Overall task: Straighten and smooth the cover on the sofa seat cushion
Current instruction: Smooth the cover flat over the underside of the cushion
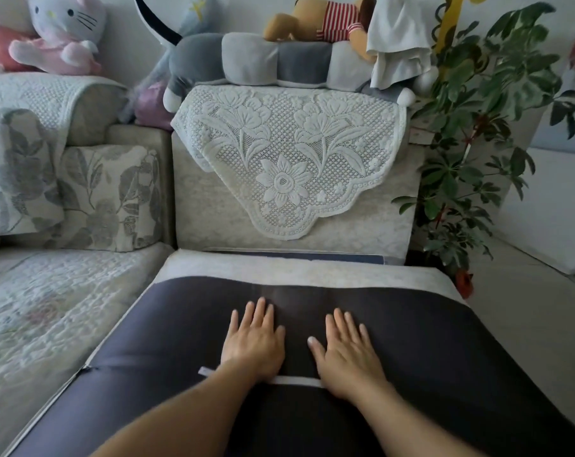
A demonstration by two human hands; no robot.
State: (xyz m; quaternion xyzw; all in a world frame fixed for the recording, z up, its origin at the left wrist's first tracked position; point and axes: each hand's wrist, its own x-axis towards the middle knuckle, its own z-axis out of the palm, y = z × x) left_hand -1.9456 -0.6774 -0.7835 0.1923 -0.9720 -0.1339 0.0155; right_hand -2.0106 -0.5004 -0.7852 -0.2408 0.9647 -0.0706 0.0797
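Dark cover (411,351) lies across seat cushion (279,270), lower centre of frame. Left hand (253,341) and right hand (347,356) rest flat, fingers extended, palms down, gripping nothing.

the dark cover (411,357) runs off the bottom edge, so its near end is not visible. both forearms are cut off by the same edge. the white strip (296,380) is hidden where the left hand (255,344) and right hand (348,357) lie on it. the palms are hidden against the cover. the pink plush cat (62,34) and the bear toy (322,21) are cropped by the top edge. the plant's (470,143) pot is largely hidden behind the sofa corner.
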